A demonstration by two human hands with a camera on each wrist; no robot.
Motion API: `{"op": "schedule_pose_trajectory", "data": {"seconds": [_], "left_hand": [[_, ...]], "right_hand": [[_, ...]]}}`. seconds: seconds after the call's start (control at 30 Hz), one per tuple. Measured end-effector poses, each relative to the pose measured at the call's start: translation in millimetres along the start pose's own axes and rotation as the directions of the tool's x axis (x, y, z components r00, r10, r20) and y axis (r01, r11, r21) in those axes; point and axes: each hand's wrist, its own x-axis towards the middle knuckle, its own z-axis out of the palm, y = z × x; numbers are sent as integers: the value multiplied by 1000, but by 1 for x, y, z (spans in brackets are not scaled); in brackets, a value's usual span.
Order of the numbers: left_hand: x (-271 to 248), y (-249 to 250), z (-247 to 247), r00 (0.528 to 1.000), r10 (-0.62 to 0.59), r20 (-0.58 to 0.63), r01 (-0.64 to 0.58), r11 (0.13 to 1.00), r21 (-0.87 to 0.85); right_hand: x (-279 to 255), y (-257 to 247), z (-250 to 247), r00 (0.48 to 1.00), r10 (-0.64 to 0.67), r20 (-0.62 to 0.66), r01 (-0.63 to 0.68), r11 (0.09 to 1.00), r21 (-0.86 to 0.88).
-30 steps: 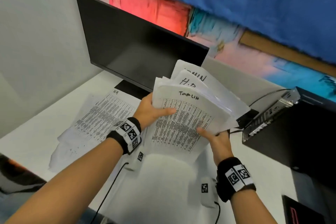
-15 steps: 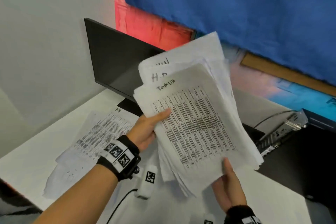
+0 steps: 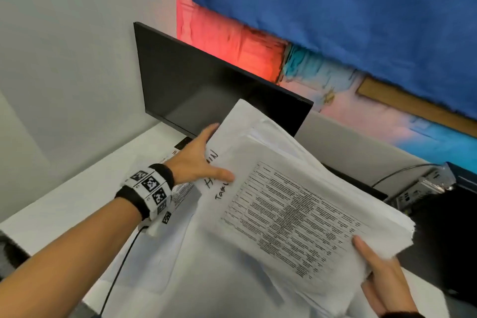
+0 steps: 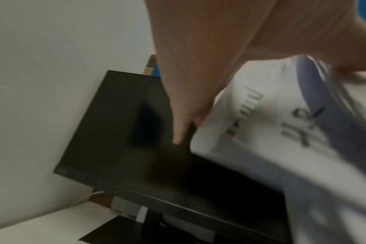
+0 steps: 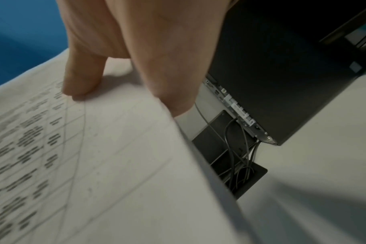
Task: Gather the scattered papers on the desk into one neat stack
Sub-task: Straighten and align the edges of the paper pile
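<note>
I hold a thick paper stack (image 3: 296,209) above the white desk (image 3: 77,188), turned sideways with a printed table on top. My left hand (image 3: 204,157) pinches its left short edge, thumb on the handwritten headings and straight fingers behind. My right hand (image 3: 382,276) pinches the lower right corner, thumb on top. The sheet edges are fanned and uneven. Loose sheets (image 3: 157,258) still lie on the desk under my left forearm. In the left wrist view the fingers (image 4: 184,115) run behind the stack (image 4: 261,132). In the right wrist view the thumb (image 5: 79,79) presses on the top sheet (image 5: 94,165).
A dark monitor (image 3: 206,90) stands at the back of the desk, just behind the stack. A black computer box (image 3: 438,227) with cables sits at the right. A thin black cable (image 3: 116,273) hangs from my left wrist over the desk's front.
The stack, held upright half a second ago, has been turned sideways and lowered. My left hand has shifted to the headed short edge, and my right hand stays at the lower corner.
</note>
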Motion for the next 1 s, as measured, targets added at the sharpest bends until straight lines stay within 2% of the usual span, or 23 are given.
{"op": "schedule_pose_trajectory", "data": {"seconds": [0.07, 0.13, 0.23, 0.3, 0.37, 0.43, 0.47, 0.53, 0.6, 0.67, 0.73, 0.8, 0.9, 1.0], "left_hand": [[-5, -2, 14, 993, 8, 119, -7, 1000, -13], [-9, -12, 33, 986, -9, 164, 17, 999, -45], [-11, -29, 54, 999, -21, 36, 26, 990, -137], [-13, -35, 53, 997, -38, -72, 22, 977, -211], [-16, -40, 48, 994, -17, -112, -13, 965, -262], [-18, -48, 45, 991, 17, -135, -55, 957, -286], [-18, -55, 46, 989, 15, -149, -57, 957, -283], [-18, -69, 53, 988, -23, -155, -19, 965, -260], [-17, -82, 66, 989, -67, -131, 35, 973, -230], [-16, -86, 77, 987, -85, -138, 53, 973, -224], [-14, -82, 80, 983, -94, -158, 52, 966, -255], [-13, -71, 75, 979, -98, -180, 35, 945, -326], [-13, -64, 64, 964, -103, -246, -3, 917, -399], [-11, -78, 64, 963, -154, -220, 75, 941, -330]], "right_hand": [[-1, -2, -3, 1000, -7, -10, 7, 1000, 12], [-2, 0, 1, 1000, -10, 3, 10, 1000, 9], [-3, 2, 13, 997, -68, 30, 69, 997, -27], [-3, -2, 15, 986, -165, -18, 163, 984, -73], [-6, -8, 12, 963, -266, -50, 259, 960, -108], [-6, -5, 10, 959, -280, -40, 273, 953, -134], [-1, 7, 6, 968, -249, -35, 239, 955, -174], [4, 37, -1, 983, -179, -29, 155, 915, -373], [10, 74, -16, 999, -41, 18, 45, 888, -457], [18, 96, -17, 995, 24, -92, -70, 838, -541], [19, 92, -23, 980, -27, -196, -72, 876, -478], [25, 75, -16, 970, -110, -218, 10, 912, -411], [19, 56, -6, 981, -135, -136, 70, 915, -397], [16, 73, -17, 998, -26, -51, 3, 918, -397]]}}
